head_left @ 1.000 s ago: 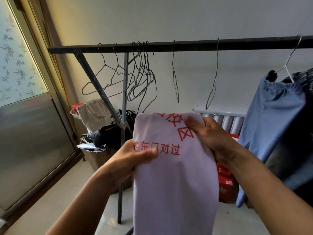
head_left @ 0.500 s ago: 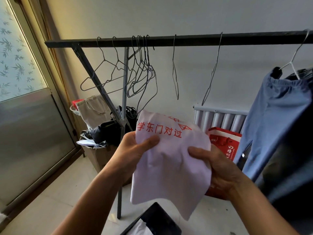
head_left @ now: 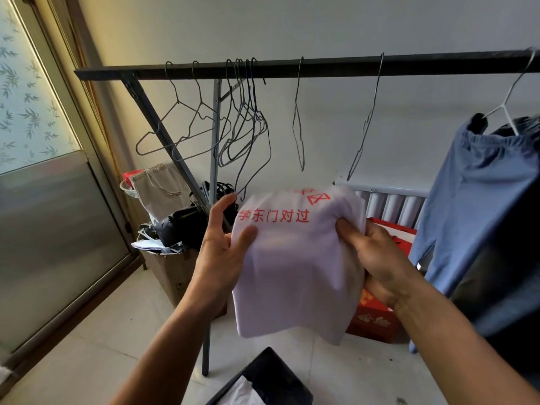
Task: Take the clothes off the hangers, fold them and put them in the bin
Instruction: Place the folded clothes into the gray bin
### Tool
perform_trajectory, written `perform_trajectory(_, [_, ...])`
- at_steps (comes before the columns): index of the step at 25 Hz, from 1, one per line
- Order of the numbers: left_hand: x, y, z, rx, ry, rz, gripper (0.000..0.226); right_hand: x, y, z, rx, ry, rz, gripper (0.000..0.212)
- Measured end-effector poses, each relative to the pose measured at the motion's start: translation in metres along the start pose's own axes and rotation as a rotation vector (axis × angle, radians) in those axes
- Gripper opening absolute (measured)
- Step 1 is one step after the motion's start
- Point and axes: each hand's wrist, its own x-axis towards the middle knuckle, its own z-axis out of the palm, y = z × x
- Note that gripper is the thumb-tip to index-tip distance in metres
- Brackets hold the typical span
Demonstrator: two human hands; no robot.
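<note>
A white shirt (head_left: 295,267) with red printed characters hangs folded in front of me, held in the air between both hands. My left hand (head_left: 222,247) pinches its left edge, thumb on the front and fingers reaching up behind. My right hand (head_left: 377,258) grips the bunched right edge with curled fingers. Below, at the frame's bottom edge, stands a black bin (head_left: 274,372) with white cloth (head_left: 236,393) inside. Several empty wire hangers (head_left: 242,127) hang on the dark rail (head_left: 321,67). Blue trousers (head_left: 479,194) hang on a white hanger (head_left: 508,109) at the right, against a dark garment (head_left: 508,258).
The rack's grey upright post (head_left: 208,331) stands just left of the bin. A cardboard box (head_left: 172,273) piled with bags sits behind it. Red boxes (head_left: 377,317) and a radiator (head_left: 391,203) lie behind the shirt. A sliding door (head_left: 52,229) closes the left side.
The shirt has been folded shorter. My right hand dropped from its top edge to its right side and now grips bunched cloth. The black bin has come into view.
</note>
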Motion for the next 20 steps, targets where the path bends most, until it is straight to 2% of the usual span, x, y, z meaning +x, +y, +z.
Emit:
perform_trajectory(2, [0.000, 0.002, 0.001, -0.068, 0.052, 0.000, 0.031, 0.003, 0.002, 0.003, -0.002, 0.045, 0.023, 0.020])
perform_trajectory(4, [-0.003, 0.005, 0.001, -0.123, 0.033, -0.019, 0.021, 0.004, 0.002, 0.003, 0.003, 0.070, 0.063, 0.023])
perform_trajectory(6, [-0.007, 0.008, -0.005, -0.142, -0.089, -0.035, 0.028, 0.004, -0.002, 0.001, 0.018, 0.074, 0.112, 0.025])
perform_trajectory(7, [-0.009, 0.008, -0.011, -0.123, -0.174, -0.031, 0.039, 0.004, -0.004, -0.001, 0.025, 0.077, 0.130, 0.025])
perform_trajectory(9, [-0.009, 0.008, -0.020, 0.102, -0.299, 0.024, 0.065, 0.006, -0.008, -0.005, 0.044, 0.081, 0.158, 0.026])
perform_trajectory(10, [-0.008, 0.008, -0.023, 0.281, -0.314, 0.084, 0.068, 0.008, -0.010, -0.006, 0.067, 0.079, 0.182, 0.027])
perform_trajectory(13, [-0.004, 0.011, -0.023, 0.686, -0.262, 0.370, 0.054, 0.014, -0.011, -0.009, 0.170, 0.036, 0.269, 0.034])
perform_trajectory(16, [0.004, 0.021, -0.029, 0.789, -0.274, 0.552, 0.031, 0.020, -0.013, -0.011, 0.229, 0.026, 0.301, 0.039])
perform_trajectory(18, [0.008, 0.026, -0.034, 0.787, -0.303, 0.572, 0.024, 0.023, -0.014, -0.013, 0.261, 0.015, 0.305, 0.042])
perform_trajectory(20, [0.010, 0.031, -0.036, 0.738, -0.314, 0.541, 0.029, 0.024, -0.015, -0.014, 0.271, -0.009, 0.305, 0.050])
